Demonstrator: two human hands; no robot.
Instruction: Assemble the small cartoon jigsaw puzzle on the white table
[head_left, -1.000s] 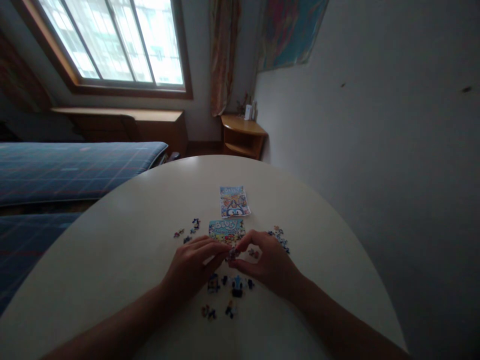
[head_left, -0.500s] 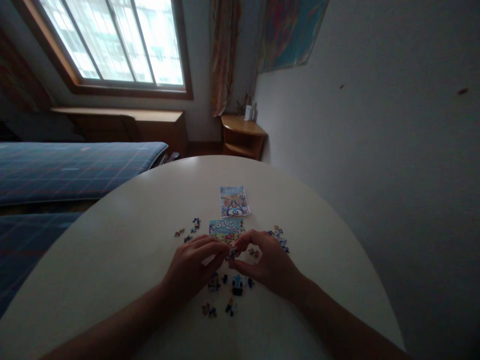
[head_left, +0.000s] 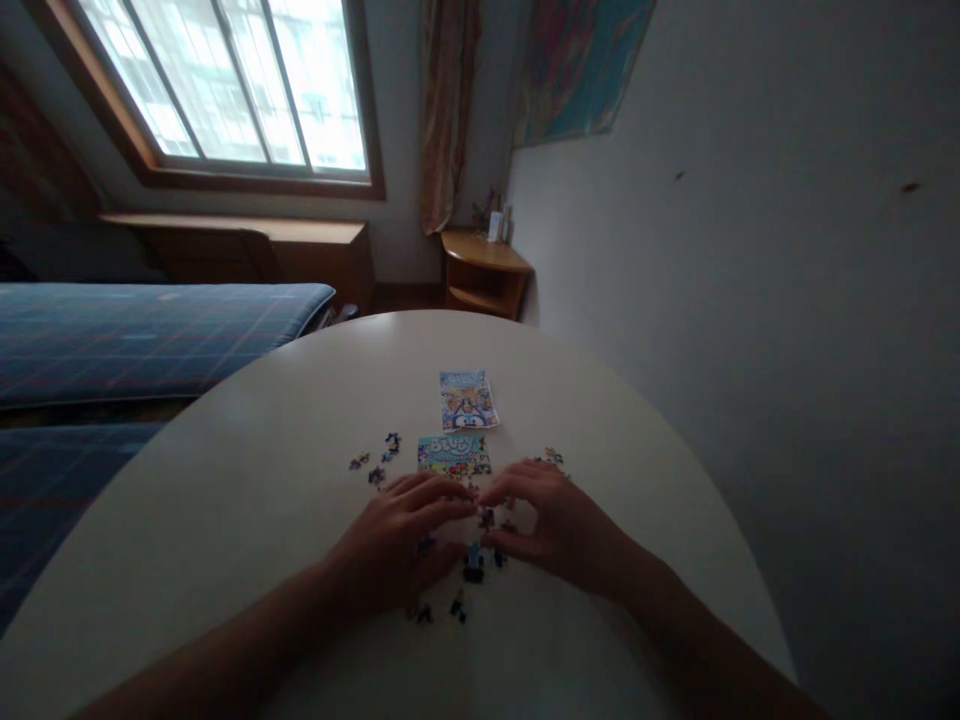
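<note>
Small jigsaw puzzle pieces lie on a round white table [head_left: 315, 500]. My left hand [head_left: 405, 525] reaches over several of them with its fingers stretched out and its thumb apart, covering some pieces. Facing it, my right hand [head_left: 544, 515] is curved, with thumb and forefinger apart on either side of a small puzzle piece [head_left: 486, 518]. Whether the fingertips touch this piece is too dark to tell. Just below the hands is a light blue and black piece [head_left: 473, 565]. Closer to me are more dark pieces [head_left: 459, 606].
Beyond the hands lie a printed Bluey card [head_left: 454, 453] and a colourful packet [head_left: 468, 400]. Loose pieces [head_left: 376, 477] are at the left, others [head_left: 553, 456] at the right. A wall [head_left: 720, 320] stands to the right; a plaid mattress [head_left: 150, 335] is at the left.
My hands have let go of the small piece they pinched together. My left hand has spread and shifted right; my right hand has moved slightly right.
</note>
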